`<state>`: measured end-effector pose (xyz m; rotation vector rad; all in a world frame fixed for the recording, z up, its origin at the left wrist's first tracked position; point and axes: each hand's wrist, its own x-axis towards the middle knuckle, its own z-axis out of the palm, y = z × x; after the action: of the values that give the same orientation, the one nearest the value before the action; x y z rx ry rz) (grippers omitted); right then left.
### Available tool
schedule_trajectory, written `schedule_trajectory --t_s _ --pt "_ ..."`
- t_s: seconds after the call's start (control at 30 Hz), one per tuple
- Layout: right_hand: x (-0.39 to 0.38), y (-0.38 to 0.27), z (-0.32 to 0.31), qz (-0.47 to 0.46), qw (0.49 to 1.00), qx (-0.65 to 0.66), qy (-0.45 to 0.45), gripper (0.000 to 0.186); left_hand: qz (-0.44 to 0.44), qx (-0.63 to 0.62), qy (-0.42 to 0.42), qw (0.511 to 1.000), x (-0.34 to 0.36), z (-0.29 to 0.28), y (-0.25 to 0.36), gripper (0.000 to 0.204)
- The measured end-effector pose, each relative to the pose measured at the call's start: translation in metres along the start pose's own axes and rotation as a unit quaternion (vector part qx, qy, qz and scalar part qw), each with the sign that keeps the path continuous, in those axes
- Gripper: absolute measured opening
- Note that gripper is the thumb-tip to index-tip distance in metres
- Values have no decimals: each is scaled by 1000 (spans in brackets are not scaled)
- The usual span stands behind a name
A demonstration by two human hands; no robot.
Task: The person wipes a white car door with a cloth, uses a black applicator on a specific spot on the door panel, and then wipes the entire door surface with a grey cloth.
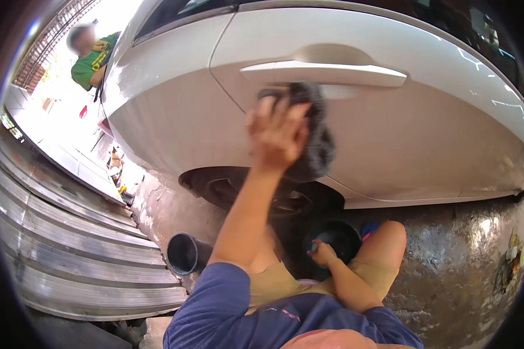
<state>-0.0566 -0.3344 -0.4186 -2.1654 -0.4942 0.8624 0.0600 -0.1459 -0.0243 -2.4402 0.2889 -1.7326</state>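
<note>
My left hand [278, 134] presses a fluffy dark grey cloth [315, 132] against the white car door [398, 142], just below and left of the door handle [323, 72]. Its fingers are curled over the cloth and slightly blurred. My right hand [323, 253] is low between my knees, over a dark round bucket [343, 241], closed around a small greyish thing that I cannot make out. Behind the cloth is the car's rear wheel [241, 192], partly hidden by my left forearm.
A second dark bucket [187, 254] stands left of me on wet concrete [442, 250]. Ribbed metal sheets [81, 232] lie along the left. A person in a green top [90, 67] is beyond the car's end. Small debris [512, 262] lies at the far right.
</note>
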Motion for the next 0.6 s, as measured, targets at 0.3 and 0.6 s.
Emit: schedule_trajectory --t_s 0.3,0.6 --pt "-5 2 -13 -35 999 -7 1 58 -192 27 -63 979 0 25 98 61" --pt "-14 -9 -17 -46 998 -36 -17 61 23 -38 -122 992 -1 19 34 70"
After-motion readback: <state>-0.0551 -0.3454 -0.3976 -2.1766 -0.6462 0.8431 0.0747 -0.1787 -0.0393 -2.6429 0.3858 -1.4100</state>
